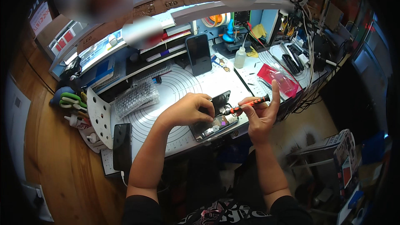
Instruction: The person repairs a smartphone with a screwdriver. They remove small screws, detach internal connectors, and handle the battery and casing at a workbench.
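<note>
We see an opened phone (214,121) lying near the front edge of the white work mat (175,87). Its back is off and its shiny insides show. Our left hand (189,109) rests on top of the opened phone and presses it down, fingers curled over its far end; it grips nothing else. Our right hand (260,114), just to the right of the phone, is closed around a small orange and black screwdriver (246,105), with the first finger sticking straight up. The tip of the screwdriver touches the phone's right side.

We think the job is in the middle: the phone is already open, but parts are still inside it and the tool is still at work.

Behind the opened phone, another dark phone (198,54) leans upright, and a small white bottle (239,57) stands to the right of that. A third dark phone (122,146) lies flat far to the left of the opened phone, next to a white board with holes (100,118). A red plastic tray (277,79) sits behind and to the right.

Our left hand hides much of the opened phone. We cannot tell if the tip sits on a screw; it is too small.
</note>
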`<action>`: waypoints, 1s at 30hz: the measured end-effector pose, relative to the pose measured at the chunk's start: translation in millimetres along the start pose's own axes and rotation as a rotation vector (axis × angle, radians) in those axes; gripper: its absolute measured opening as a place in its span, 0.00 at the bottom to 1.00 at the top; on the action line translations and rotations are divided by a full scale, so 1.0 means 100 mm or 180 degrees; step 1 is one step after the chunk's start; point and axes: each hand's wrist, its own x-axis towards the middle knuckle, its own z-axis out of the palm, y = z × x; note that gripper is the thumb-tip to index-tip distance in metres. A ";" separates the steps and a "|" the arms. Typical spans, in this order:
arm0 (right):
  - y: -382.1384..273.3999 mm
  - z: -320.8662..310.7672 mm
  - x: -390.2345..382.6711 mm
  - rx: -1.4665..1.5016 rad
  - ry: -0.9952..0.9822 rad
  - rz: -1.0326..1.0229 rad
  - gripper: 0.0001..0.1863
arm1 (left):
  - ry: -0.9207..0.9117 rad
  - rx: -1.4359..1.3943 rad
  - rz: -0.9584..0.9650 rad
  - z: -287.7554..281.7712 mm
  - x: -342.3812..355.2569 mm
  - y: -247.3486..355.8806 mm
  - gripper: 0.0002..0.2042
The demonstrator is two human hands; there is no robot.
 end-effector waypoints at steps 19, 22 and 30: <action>0.50 -0.03 -0.26 -0.0098 0.0279 -0.0755 0.36 | 0.0084 -0.0125 -0.0148 0.00 0.03 0.04 0.08; 0.50 -0.04 -0.25 -0.0127 0.0245 -0.0779 0.36 | 0.0029 -0.0036 -0.0231 -0.02 0.04 0.07 0.08; 0.51 -0.04 -0.24 -0.0154 0.0233 -0.0819 0.36 | 0.0037 -0.0116 -0.0221 0.00 0.04 0.07 0.08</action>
